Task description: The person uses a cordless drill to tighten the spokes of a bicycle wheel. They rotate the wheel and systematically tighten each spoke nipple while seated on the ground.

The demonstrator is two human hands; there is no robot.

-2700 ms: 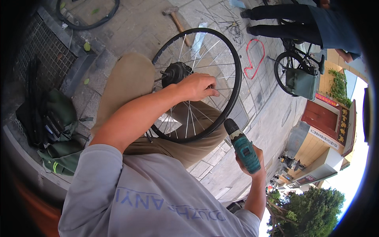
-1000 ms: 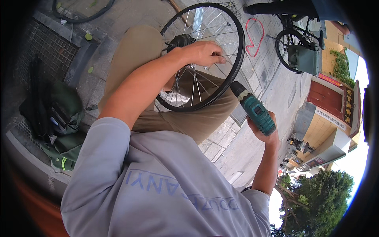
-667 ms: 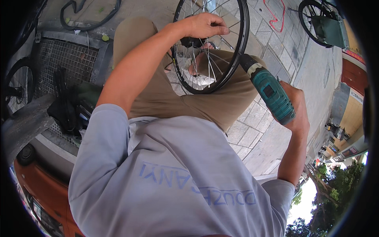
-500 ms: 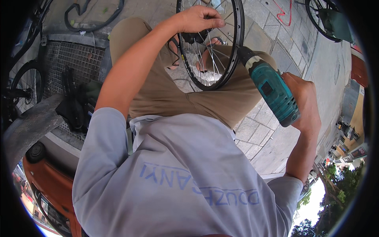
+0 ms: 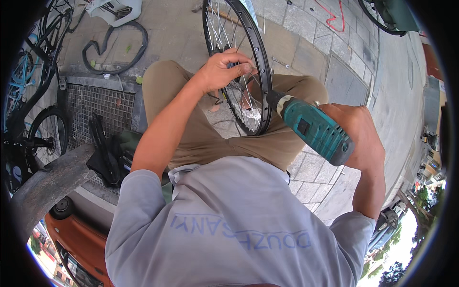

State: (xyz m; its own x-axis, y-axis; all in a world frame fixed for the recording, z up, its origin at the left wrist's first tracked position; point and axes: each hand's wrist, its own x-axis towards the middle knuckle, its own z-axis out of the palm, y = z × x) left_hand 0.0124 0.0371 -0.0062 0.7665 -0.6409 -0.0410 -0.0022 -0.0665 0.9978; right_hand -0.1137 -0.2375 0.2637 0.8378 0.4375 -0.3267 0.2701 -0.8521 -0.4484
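A bicycle wheel [image 5: 262,58] with a black rim and thin metal spokes stands upright between my bent knees. My left hand [image 5: 223,71] reaches in among the spokes, its thumb and fingers pinched on a spoke [image 5: 253,76] close to the rim. My right hand [image 5: 351,126] is wrapped round the handle of a teal and black cordless drill [image 5: 313,128]. The drill's nose points left and meets the outer side of the rim; its bit is hidden there. The hub [image 5: 217,51] shows partly behind my left hand.
A small wrench [image 5: 280,62] lies on the paving right of the wheel. At the far left are a looped black inner tube [image 5: 142,47], a white container [image 5: 125,10] of tools and parked bicycles [image 5: 50,115]. A metal grate [image 5: 105,103] lies left of my knee.
The view has shifted, bringing the white container and wrench into sight. My left hand has come nearer the rim and closed on a spoke. The drill's nose still sits at the rim.
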